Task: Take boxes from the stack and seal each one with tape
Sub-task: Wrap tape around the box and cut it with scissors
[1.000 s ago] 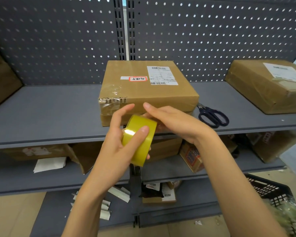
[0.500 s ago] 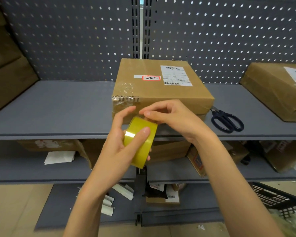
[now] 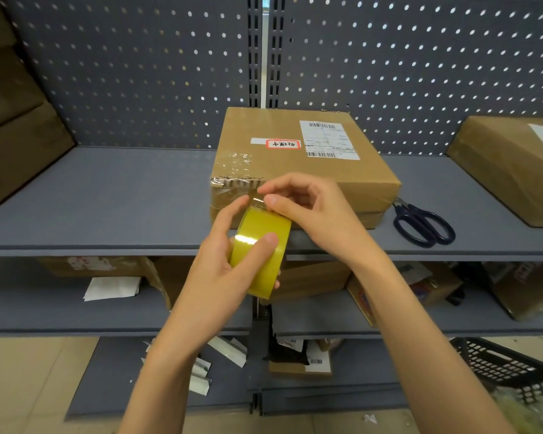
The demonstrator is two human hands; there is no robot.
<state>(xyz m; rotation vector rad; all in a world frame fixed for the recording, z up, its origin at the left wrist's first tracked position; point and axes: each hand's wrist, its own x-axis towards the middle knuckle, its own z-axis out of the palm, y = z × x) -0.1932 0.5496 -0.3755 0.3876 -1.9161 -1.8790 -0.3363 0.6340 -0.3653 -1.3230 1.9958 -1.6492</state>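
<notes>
Fingers and thumb of the left hand (image 3: 220,270) curl round the yellow tape roll (image 3: 259,250), held in the air just in front of the top shelf (image 3: 107,195), while the right hand (image 3: 311,211) pinches the clear loose tape end (image 3: 257,201) at the top of the roll between thumb and forefinger. Right behind the hands a cardboard box (image 3: 295,164) with a shipping label (image 3: 325,139) and a red-edged sticker (image 3: 282,144) lies flat on that shelf, its near left corner already wrapped in wrinkled clear tape. Black-handled scissors (image 3: 420,223) lie just to its right, and another cardboard box (image 3: 508,164) sits farther right.
</notes>
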